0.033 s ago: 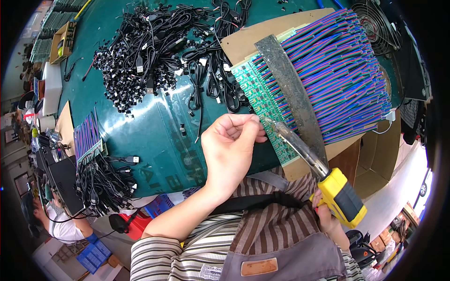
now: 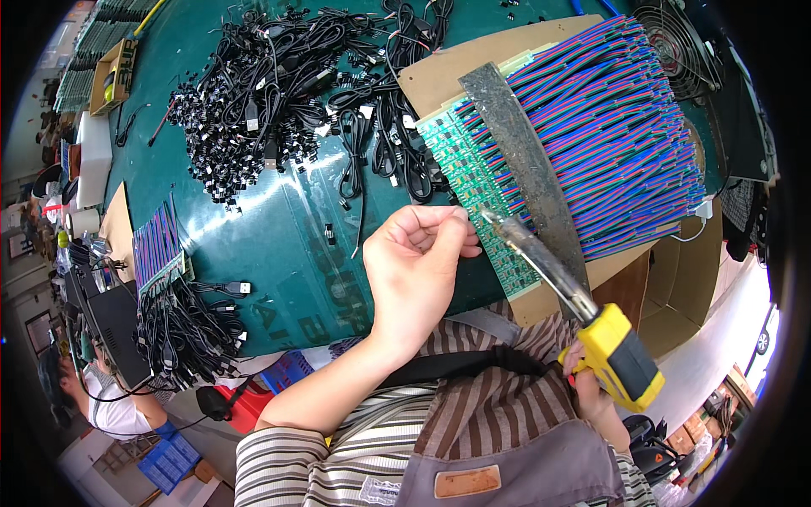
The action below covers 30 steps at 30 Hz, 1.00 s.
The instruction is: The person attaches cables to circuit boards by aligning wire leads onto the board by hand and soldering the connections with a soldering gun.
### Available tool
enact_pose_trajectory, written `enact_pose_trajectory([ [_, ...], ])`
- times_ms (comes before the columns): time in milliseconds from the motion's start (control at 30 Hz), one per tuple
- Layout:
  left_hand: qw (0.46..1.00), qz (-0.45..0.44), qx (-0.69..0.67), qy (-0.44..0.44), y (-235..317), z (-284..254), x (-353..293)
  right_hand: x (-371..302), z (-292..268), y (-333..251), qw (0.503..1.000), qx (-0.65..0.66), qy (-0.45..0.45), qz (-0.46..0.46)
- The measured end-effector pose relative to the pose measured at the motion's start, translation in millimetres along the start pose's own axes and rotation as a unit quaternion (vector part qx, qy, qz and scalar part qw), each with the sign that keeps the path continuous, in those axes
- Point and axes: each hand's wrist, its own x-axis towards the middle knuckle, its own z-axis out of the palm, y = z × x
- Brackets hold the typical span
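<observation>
My left hand point(image 2: 418, 266) is pinched, thumb against fingers, at the near-left edge of a row of small green circuit boards point(image 2: 473, 173). Whatever lies between its fingertips is too small or hidden to make out. In my right hand point(image 2: 587, 389) is a yellow and black soldering gun point(image 2: 623, 355), its tip pointing at the boards just right of my left fingertips. A dark flat metal bar point(image 2: 528, 160) lies across the boards' wired side. Bundles of blue, red and green wires point(image 2: 617, 144) run from the boards to the right.
Brown cardboard point(image 2: 528, 308) lies under the boards. Black USB cables point(image 2: 279, 59) and small black connectors point(image 2: 224, 148) are heaped on the green tabletop point(image 2: 296, 228). A finished-looking bunch of cabled boards point(image 2: 169, 296) lies left. A fan point(image 2: 672, 51) stands far right; another person point(image 2: 118, 401) is lower left.
The soldering gun has shifted slightly to the right with my right hand, its tip a little away from my left fingertips. My left hand has stayed in place.
</observation>
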Motion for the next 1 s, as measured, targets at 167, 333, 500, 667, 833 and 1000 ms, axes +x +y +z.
enact_pose_trajectory([
  [167, 1.0, -0.001, -0.004, -0.002, -1, -2, 1, 25, 12, -40, 0.991, 0.117, 0.051, -0.04],
  [333, 0.999, -0.015, -0.006, -0.031, 3, -6, 1, 13, 16, -23, 0.984, 0.176, 0.022, 0.006],
  [500, 0.987, 0.012, 0.143, -0.068, 28, -35, -3, 19, 20, -38, 0.987, 0.154, 0.012, -0.041],
  [667, 0.869, 0.098, 0.458, 0.159, 50, -76, 6, 10, 16, -19, 0.981, 0.192, 0.037, 0.019],
  [833, 0.875, 0.066, 0.461, 0.136, 48, -90, 13, 19, 18, -35, 0.989, 0.145, -0.004, -0.022],
  [1000, 0.871, 0.07, 0.474, 0.105, 56, -85, 18, 17, 10, -22, 0.993, 0.106, -0.011, -0.047],
])
